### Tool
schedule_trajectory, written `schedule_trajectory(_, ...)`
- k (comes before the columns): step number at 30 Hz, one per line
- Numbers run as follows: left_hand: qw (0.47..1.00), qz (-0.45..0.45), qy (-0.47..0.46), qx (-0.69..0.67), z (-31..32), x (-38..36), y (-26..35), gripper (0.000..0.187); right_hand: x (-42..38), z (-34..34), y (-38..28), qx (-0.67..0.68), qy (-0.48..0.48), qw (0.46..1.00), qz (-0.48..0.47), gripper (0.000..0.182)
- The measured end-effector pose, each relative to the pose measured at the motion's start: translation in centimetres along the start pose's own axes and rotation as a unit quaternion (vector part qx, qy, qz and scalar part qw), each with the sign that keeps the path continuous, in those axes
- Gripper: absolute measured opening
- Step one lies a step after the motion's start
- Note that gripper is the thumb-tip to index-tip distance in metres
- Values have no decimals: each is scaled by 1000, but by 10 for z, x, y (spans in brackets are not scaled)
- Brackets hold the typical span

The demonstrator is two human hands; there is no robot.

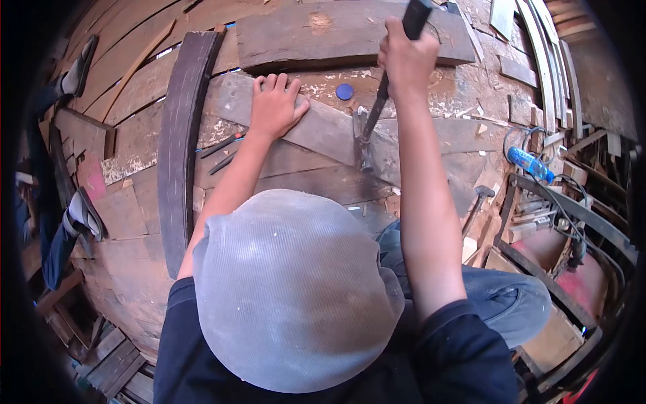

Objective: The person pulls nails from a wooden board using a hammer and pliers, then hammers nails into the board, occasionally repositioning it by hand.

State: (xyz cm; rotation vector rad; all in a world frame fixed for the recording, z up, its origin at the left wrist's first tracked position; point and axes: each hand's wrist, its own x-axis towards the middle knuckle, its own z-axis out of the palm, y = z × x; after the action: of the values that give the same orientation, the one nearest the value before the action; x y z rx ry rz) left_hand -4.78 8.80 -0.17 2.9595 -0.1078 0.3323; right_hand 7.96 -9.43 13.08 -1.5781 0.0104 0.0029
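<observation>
The hammer is held by the right grip, with the fingers wrapped around its dark handle. From the fist, it is pointed toward 7 o'clock, and its head is seen over the gray plank, at 4 o'clock from the left grip. Whether the plank is being touched by the head cannot be told.

The left grip is laid flat on the plank, near its 10 o'clock end, with the fingers spread and nothing pinched. The plank is set at a slant on the wooden floor. A thick board is found at 1 o'clock from the left grip, and a long dark beam at 8 o'clock.

The step in hand looks like hammering: the plank seems to be steadied on one side and worked on the other. No nail can be made out. For the next move, a straight, careful swing seems to be called for, with the plank pressed down and the left fingers kept clear. Some care may be needed near the small blue disc, at 3 o'clock from the left grip.
</observation>
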Motion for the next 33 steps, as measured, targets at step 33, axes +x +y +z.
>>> schedule_trajectory(33,995,50,-25,-80,1,15,-4,42,-126,-76,-70,223,-104,960,-134,28)
